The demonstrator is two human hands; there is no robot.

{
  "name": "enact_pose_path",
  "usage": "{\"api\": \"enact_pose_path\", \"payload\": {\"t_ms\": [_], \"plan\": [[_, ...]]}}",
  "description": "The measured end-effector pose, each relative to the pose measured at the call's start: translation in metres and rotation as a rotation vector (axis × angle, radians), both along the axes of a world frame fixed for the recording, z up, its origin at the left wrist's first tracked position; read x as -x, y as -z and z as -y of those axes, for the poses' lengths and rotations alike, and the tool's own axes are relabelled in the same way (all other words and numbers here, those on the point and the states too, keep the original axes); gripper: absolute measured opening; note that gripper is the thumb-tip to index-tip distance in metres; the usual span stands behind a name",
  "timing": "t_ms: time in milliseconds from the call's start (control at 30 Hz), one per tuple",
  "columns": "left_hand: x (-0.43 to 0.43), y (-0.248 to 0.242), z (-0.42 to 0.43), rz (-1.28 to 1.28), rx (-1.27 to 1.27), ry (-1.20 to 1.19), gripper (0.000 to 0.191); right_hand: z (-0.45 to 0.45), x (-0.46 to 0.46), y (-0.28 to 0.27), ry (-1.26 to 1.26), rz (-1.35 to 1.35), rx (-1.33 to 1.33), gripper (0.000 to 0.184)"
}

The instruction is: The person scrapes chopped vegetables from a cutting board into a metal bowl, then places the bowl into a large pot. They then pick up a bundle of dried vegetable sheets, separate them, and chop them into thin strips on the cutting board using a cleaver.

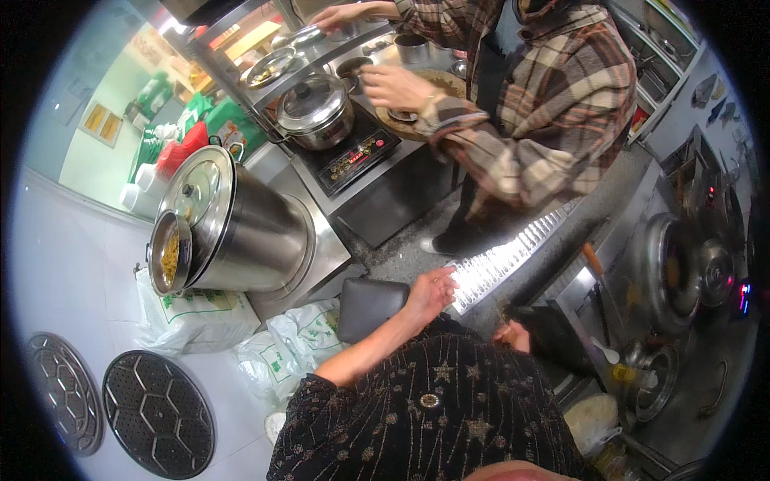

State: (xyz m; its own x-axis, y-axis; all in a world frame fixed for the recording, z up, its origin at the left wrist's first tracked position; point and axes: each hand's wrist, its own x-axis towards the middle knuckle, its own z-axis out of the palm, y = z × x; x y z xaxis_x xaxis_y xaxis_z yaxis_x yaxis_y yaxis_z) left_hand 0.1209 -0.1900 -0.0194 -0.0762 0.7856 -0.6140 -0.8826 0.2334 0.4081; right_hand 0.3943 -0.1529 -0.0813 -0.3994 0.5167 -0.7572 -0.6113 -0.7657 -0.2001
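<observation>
My left hand (432, 293) is raised in front of my dark patterned top, its fingers loosely bent and nothing seen in them. It appears over the end of a bright, slotted metal floor strip (490, 273), near a dark padded stool (373, 309). Low at my right side is my right hand (512, 335), its fingers curled; whether it holds anything cannot be told. Ahead, a lidded steel pot (316, 111) sits on a black induction cooker (349, 157). A large lidded stockpot (252, 228) stands at the left, with a metal bowl of yellowish food (171, 254) at its lid's edge.
Another person in a plaid jacket (541, 108) stands ahead, reaching over the counter toward a shelf with plates (271, 67). White plastic bags (289, 343) lie at the left. To the right are a stove counter with a large wok (674, 270) and an orange-handled utensil (592, 258).
</observation>
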Motion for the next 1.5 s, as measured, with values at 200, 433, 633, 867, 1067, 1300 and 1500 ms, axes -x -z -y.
{"api": "enact_pose_path", "payload": {"t_ms": [200, 433, 633, 867, 1067, 1300, 1500], "plan": [[-0.004, -0.001, 0.001, 0.007, 0.024, 0.01, 0.028, 0.008, -0.007, 0.01, 0.078, -0.007, 0.06, 0.021], [-0.008, -0.008, 0.0, -0.003, 0.032, 0.016, 0.028, 0.011, -0.018, 0.018, 0.055, -0.099, 0.105, 0.023], [-0.011, -0.015, 0.002, -0.012, 0.052, -0.022, 0.029, 0.011, -0.015, 0.013, 0.05, -0.093, 0.127, 0.023], [-0.009, -0.019, 0.005, -0.02, 0.079, -0.076, 0.028, 0.011, -0.01, 0.012, 0.023, -0.065, 0.08, 0.023], [-0.003, -0.014, 0.007, -0.02, 0.082, -0.12, 0.027, 0.01, -0.012, 0.028, -0.014, -0.058, 0.034, 0.022], [0.016, 0.009, 0.013, 0.018, 0.046, -0.107, 0.031, 0.025, -0.016, 0.048, -0.02, 0.123, -0.014, 0.023], [0.029, 0.024, 0.013, 0.002, 0.054, -0.111, 0.03, 0.052, -0.017, 0.014, 0.126, 0.163, -0.012, 0.022]]}}
